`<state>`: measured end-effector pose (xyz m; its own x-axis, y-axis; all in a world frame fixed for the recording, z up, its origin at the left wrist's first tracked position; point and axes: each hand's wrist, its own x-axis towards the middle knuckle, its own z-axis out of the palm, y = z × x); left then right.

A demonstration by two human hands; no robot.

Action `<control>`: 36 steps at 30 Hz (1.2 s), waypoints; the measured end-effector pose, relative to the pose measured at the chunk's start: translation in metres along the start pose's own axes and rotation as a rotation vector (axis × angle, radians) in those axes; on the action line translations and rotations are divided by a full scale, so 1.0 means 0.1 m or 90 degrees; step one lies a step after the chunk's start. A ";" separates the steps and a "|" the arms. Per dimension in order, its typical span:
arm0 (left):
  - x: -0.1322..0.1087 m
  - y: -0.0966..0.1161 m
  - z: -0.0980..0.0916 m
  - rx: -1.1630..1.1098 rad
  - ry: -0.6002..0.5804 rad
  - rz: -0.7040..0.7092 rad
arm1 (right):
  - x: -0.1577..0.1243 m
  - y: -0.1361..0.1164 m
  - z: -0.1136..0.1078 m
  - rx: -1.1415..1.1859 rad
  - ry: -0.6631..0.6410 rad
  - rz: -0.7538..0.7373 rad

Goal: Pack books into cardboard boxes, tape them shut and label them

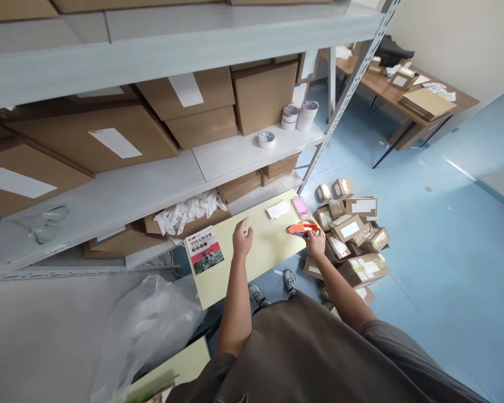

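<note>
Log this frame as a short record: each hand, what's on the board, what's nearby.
left hand: open, holding nothing, over the yellow board
right hand: gripping an orange tape dispenser
on board: book, white slip, pink item (blurred)
nearby: cardboard parcels piled on the floor; tape rolls on a shelf

Bare yellow board (256, 268) stretches between the left hand (242, 238) and the orange tool (301, 228) in the right hand (315, 243), an open path up the tabletop to a white paper slip (277, 209). A book (204, 250) sits at the left edge; beyond the right edge, cardboard parcels (344, 235) crowd in — and steel shelving (151, 184) walls the far side.
</note>
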<state>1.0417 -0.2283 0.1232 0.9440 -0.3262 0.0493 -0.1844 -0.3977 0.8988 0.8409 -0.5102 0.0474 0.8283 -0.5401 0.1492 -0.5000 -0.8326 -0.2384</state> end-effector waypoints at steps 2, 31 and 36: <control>-0.05 0.02 0.17 0.011 -0.015 -0.020 | -0.02 0.09 0.17 0.000 -0.052 0.055; -1.08 0.00 -0.04 0.059 0.219 -0.175 | 1.00 -0.86 0.02 0.284 -0.109 -0.229; -1.83 -0.25 -0.65 0.055 0.349 -0.247 | 0.76 -1.87 0.07 0.310 -0.152 -0.401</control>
<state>0.8917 -0.1033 0.1202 0.9444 0.3268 -0.0352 0.1956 -0.4727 0.8592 0.9986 -0.3947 0.0968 0.9752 0.0959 0.1994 0.1957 -0.7945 -0.5749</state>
